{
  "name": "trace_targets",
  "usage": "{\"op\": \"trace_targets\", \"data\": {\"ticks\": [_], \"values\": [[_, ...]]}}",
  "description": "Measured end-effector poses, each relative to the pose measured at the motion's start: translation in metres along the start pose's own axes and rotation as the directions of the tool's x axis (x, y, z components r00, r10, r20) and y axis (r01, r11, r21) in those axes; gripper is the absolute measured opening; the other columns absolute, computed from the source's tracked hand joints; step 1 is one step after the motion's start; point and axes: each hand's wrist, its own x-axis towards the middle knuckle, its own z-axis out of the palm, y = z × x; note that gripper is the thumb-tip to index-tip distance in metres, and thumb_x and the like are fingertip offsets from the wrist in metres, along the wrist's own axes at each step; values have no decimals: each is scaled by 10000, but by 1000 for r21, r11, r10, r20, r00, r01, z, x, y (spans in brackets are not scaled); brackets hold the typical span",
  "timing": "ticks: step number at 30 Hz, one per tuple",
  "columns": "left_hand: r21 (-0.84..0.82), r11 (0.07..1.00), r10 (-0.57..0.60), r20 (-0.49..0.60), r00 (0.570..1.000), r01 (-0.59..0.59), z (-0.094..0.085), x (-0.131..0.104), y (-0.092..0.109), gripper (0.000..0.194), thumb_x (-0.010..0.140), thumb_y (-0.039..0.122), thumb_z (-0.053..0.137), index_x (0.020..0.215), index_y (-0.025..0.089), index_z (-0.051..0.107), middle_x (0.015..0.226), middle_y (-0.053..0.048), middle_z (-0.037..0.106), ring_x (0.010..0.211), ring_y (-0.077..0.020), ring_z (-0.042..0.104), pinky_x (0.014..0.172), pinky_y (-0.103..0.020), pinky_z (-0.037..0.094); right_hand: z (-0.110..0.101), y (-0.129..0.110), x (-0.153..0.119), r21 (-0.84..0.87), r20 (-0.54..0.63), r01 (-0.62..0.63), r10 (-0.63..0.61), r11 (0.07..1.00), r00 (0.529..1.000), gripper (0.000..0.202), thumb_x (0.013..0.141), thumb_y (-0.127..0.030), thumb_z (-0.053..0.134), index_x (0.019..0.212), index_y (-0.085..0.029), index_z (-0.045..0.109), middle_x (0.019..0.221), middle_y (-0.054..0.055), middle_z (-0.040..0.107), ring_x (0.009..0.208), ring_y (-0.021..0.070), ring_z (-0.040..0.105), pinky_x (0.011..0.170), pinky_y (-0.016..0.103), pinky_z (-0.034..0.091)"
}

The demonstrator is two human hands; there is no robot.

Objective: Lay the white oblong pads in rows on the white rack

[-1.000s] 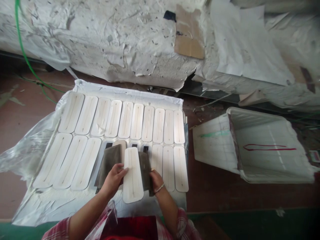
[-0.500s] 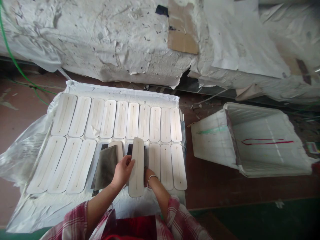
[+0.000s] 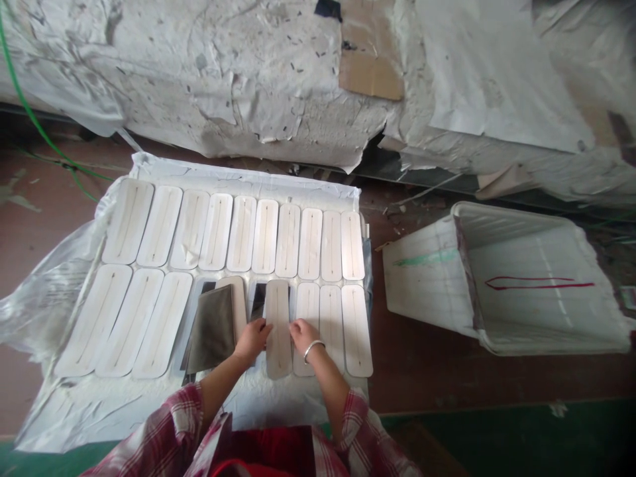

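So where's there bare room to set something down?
Bare white sheet shows along the near edge, below the nearer panels, and narrowly beyond the farther panels. It's crowded where the left hand and right hand flank a pale panel, near a dark flat piece.

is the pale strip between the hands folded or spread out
Spread out: the strip shows both rounded ends and no fold, with the left hand and right hand at its long edges.
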Motion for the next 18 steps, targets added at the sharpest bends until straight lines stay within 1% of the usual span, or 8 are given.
{"op": "trace_targets", "data": {"ticks": [2, 5, 7, 9, 12, 15, 18], "values": [[-32, 999, 6, 78, 997, -4, -6, 6, -2, 275, 775, 394, 493, 657, 155, 426, 595, -9, 491, 565, -151, 561, 479, -252, 482, 3, -2, -1, -8, -1, -14, 14, 1000, 1000, 235, 882, -308, 516, 1012, -178, 662, 842, 59, 712, 767, 161, 648, 684, 245, 427], [-85, 996, 14, 190, 982, 2, -14, 12, -2, 352, 706, 480, 550, 656, 147, 449, 580, -15, 509, 561, -151, 564, 495, -263, 494, 6, -4, 1, -1, 2, -31, 31, 1000, 1000, 229, 861, -293, 538, 1013, -165, 655, 839, 59, 711, 705, 147, 640, 654, 239, 419], [-118, 993, 31, 260, 965, 0, -18, 13, -3, 402, 676, 528, 575, 678, 139, 470, 594, -18, 521, 564, -140, 558, 508, -253, 489, 7, -2, 3, 12, 7, -37, 37, 999, 999, 218, 855, -300, 542, 988, -169, 654, 823, 49, 710, 659, 134, 633, 623, 230, 416], [-149, 989, 52, 303, 952, -7, -19, 12, -6, 427, 676, 548, 585, 699, 134, 481, 619, -19, 530, 567, -126, 551, 518, -240, 481, 7, 1, 5, 28, 13, -36, 35, 999, 999, 216, 850, -319, 543, 976, -182, 652, 790, 34, 708, 623, 127, 627, 598, 226, 415], [-145, 989, 56, 277, 959, -16, -16, 12, -11, 431, 703, 559, 555, 711, 134, 479, 623, -16, 530, 551, -117, 538, 507, -235, 469, 8, 5, 6, 50, 25, -39, 38, 998, 999, 209, 850, -319, 537, 988, -202, 641, 766, 13, 708, 572, 115, 617, 559, 219, 410], [-82, 996, 61, 233, 971, -43, -13, 20, -17, 413, 712, 546, 538, 672, 142, 466, 553, 5, 488, 492, -113, 510, 458, -223, 429, 7, 3, 8, 53, 34, -59, 58, 997, 998, 185, 862, -314, 520, 953, -199, 633, 777, 12, 713, 528, 103, 605, 505, 212, 389], [-7, 998, 55, 196, 979, -55, -10, 28, -20, 372, 728, 503, 534, 640, 151, 452, 507, 19, 454, 454, -119, 503, 431, -217, 398, 4, -2, 12, 27, 36, -73, 72, 997, 997, 178, 857, -327, 532, 896, -189, 637, 707, 12, 705, 512, 105, 602, 502, 211, 379]]}}
